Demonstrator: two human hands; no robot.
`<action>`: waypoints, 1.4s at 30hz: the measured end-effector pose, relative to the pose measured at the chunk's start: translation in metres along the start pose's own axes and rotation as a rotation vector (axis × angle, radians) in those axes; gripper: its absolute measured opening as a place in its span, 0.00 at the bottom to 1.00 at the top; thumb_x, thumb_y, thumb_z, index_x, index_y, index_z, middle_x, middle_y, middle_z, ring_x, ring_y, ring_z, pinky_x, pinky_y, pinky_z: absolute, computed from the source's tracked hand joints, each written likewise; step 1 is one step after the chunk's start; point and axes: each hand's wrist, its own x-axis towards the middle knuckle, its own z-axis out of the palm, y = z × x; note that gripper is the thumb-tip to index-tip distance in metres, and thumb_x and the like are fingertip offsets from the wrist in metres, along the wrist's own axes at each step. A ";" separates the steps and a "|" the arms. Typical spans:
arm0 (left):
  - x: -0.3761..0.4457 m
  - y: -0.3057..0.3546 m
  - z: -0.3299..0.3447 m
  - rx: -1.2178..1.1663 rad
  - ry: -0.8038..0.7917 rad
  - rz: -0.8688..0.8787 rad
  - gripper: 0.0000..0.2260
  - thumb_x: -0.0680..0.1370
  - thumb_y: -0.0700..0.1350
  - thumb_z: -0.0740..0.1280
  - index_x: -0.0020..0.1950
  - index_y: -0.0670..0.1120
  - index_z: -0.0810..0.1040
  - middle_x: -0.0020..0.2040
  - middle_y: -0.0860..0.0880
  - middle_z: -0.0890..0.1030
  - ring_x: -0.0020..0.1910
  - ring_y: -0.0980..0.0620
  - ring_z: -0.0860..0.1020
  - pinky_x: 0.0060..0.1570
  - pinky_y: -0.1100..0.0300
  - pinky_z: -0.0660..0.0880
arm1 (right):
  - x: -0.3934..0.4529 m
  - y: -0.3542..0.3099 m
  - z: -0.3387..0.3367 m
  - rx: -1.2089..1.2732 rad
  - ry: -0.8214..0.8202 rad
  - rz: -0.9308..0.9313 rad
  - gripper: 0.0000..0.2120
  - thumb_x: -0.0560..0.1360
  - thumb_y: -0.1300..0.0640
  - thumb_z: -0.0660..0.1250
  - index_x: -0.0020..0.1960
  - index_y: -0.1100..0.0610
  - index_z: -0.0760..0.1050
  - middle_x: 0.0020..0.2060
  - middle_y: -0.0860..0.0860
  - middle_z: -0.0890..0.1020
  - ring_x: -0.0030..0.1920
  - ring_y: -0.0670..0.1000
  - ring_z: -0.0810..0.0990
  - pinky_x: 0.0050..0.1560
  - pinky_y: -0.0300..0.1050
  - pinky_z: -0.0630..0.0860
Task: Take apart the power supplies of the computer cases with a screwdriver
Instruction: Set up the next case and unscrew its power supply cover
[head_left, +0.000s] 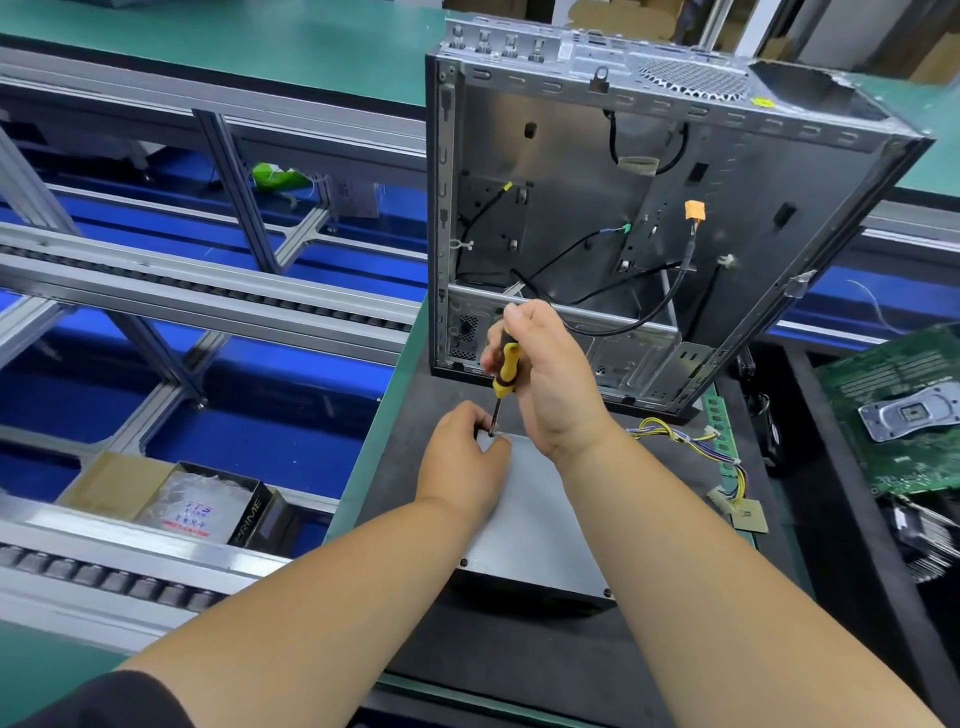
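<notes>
A grey metal power supply (530, 525) lies flat on the dark mat, its yellow and black wire bundle (691, 441) trailing to the right. My right hand (545, 374) grips a yellow-and-black screwdriver (505, 371) held upright, its tip at the far left corner of the power supply's lid. My left hand (462, 462) rests on that corner with its fingertips pinched around the screwdriver tip. Behind stands an opened computer case (649, 218), upright and stripped, with loose cables inside.
A green motherboard (904, 415) and a heatsink (930, 540) lie at the right. To the left runs an aluminium roller conveyor (197, 306) over blue surfaces, with a small box of bagged parts (208, 506) beside it. A green bench edge (363, 467) borders the mat.
</notes>
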 end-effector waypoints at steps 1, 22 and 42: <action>0.000 0.000 0.000 0.001 0.001 0.003 0.10 0.76 0.43 0.67 0.41 0.55 0.68 0.46 0.54 0.74 0.43 0.58 0.72 0.38 0.65 0.66 | 0.000 -0.001 -0.002 -0.010 0.003 0.017 0.10 0.75 0.49 0.65 0.42 0.55 0.70 0.37 0.49 0.76 0.38 0.50 0.75 0.44 0.42 0.73; 0.001 -0.001 0.000 -0.012 -0.004 -0.009 0.10 0.76 0.41 0.66 0.41 0.54 0.69 0.46 0.53 0.73 0.42 0.59 0.72 0.36 0.65 0.64 | 0.002 -0.010 0.002 -0.006 -0.002 0.069 0.11 0.83 0.57 0.61 0.42 0.56 0.71 0.38 0.50 0.76 0.38 0.50 0.76 0.45 0.42 0.75; -0.001 0.001 -0.002 -0.007 -0.012 -0.013 0.09 0.76 0.39 0.65 0.42 0.52 0.69 0.45 0.54 0.73 0.42 0.59 0.72 0.37 0.66 0.64 | 0.002 -0.001 -0.004 0.045 -0.049 0.043 0.10 0.75 0.50 0.63 0.42 0.55 0.69 0.37 0.51 0.76 0.36 0.50 0.75 0.46 0.45 0.73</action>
